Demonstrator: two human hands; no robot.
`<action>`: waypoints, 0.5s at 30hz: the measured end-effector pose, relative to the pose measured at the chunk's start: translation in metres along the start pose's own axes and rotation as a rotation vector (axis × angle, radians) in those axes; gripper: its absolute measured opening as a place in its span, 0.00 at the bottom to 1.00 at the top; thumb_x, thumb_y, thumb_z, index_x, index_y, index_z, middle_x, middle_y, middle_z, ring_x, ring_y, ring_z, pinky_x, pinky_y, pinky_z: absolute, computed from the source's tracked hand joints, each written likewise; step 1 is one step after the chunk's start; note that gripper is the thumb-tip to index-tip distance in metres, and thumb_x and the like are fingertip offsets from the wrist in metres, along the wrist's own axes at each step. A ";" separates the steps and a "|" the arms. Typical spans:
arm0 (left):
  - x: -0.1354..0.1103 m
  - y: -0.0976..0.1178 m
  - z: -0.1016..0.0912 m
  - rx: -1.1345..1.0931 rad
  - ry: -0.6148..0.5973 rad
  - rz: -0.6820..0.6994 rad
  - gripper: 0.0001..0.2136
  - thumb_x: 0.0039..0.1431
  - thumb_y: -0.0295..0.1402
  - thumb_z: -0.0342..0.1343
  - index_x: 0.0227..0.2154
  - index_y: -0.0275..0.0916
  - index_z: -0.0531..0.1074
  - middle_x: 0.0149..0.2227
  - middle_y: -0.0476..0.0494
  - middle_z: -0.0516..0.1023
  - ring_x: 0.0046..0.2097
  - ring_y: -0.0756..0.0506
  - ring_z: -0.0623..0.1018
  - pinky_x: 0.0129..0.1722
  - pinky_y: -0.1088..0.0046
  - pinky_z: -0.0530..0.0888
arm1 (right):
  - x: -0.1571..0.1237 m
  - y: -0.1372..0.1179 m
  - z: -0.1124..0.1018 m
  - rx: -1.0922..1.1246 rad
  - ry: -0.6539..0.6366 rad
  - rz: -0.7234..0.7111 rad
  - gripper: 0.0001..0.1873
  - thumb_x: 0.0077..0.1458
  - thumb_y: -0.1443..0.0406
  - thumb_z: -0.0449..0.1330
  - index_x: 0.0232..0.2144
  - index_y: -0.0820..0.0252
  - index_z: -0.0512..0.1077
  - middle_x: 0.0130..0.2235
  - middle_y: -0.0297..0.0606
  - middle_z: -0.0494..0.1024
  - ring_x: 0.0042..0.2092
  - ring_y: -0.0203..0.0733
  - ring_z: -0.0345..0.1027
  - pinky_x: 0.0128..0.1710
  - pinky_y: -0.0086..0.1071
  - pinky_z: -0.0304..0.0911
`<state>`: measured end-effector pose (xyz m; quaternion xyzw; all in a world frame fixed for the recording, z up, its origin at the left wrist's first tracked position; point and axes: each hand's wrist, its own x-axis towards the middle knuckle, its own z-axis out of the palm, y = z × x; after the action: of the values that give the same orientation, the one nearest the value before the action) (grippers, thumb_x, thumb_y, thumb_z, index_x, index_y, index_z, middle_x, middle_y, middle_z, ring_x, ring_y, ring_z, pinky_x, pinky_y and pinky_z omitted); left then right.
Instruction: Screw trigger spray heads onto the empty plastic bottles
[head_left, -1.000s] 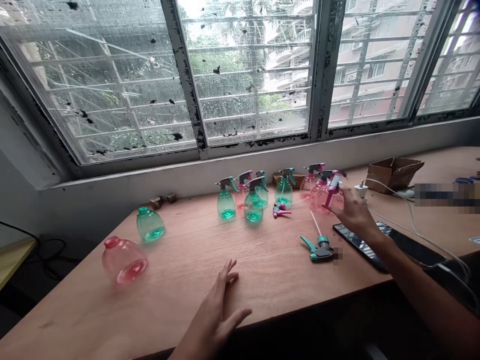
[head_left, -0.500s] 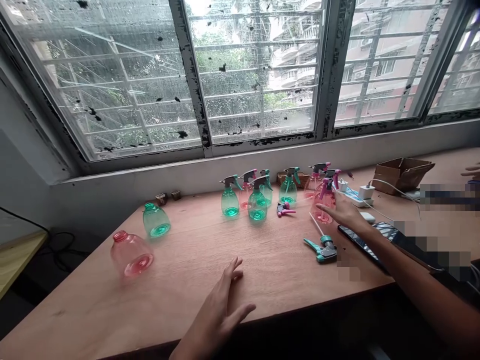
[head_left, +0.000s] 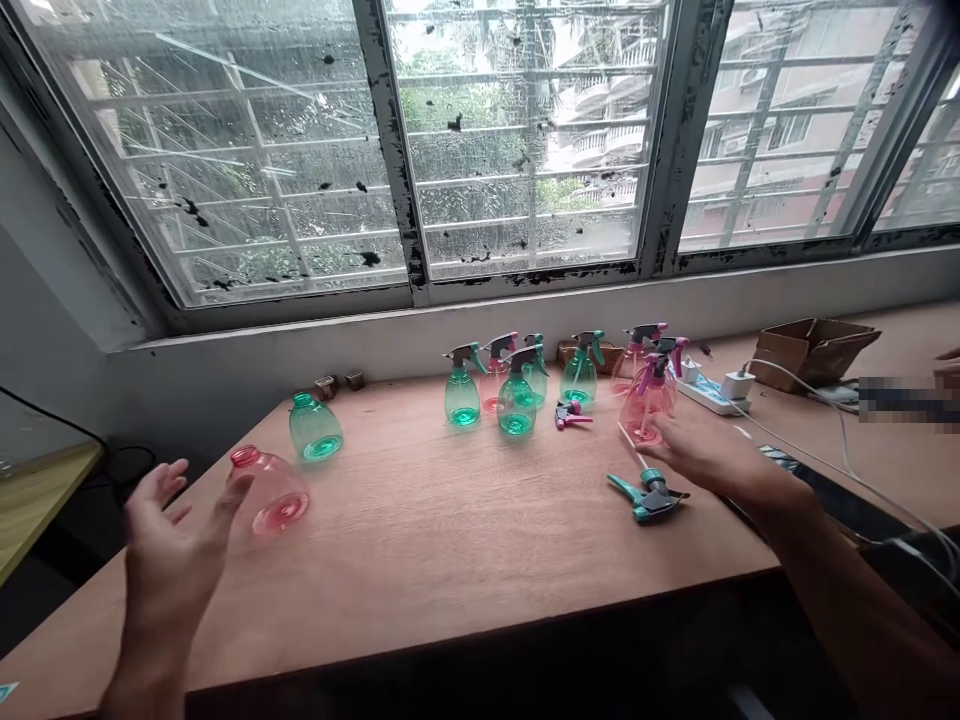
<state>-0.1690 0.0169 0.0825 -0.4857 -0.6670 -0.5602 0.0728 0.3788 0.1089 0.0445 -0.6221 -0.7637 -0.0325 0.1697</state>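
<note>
My left hand (head_left: 174, 550) is open, fingers spread and curved, just left of an uncapped pink bottle (head_left: 274, 492), its thumb overlapping the bottle in view. Behind that bottle stands an uncapped green bottle (head_left: 315, 432). At the right, my right hand (head_left: 701, 458) reaches over a teal-and-grey trigger spray head (head_left: 651, 497) that lies on the table, its white tube pointing away. The fingers of this hand are stretched out near the tube and hold nothing that I can see. Pink spray bottles (head_left: 646, 405) with heads stand just beyond it.
Several green spray bottles (head_left: 516, 405) with heads stand mid-table, near a loose pink spray head (head_left: 573, 416). Further right are a power strip (head_left: 709, 390), cables, an open cardboard box (head_left: 814, 355) and a dark phone-like slab. Another person's hand (head_left: 949, 368) shows at the right edge.
My left hand has moved from the front middle of the table leftward to the pink bottle. My right hand has come down and nearer, from the pink spray bottles toward the teal spray head.
</note>
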 end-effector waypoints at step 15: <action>-0.045 -0.019 0.035 0.094 -0.438 0.284 0.35 0.56 0.53 0.56 0.62 0.44 0.55 0.57 0.38 0.66 0.59 0.31 0.70 0.59 0.45 0.68 | 0.118 -0.077 0.049 -0.098 -0.350 -0.134 0.17 0.64 0.61 0.60 0.53 0.60 0.69 0.54 0.43 0.74 0.49 0.48 0.73 0.47 0.47 0.72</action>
<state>-0.1439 0.0217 0.0279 -0.6803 -0.6173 -0.3943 0.0269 0.2742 0.2156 0.0468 -0.5733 -0.8189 0.0280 0.0012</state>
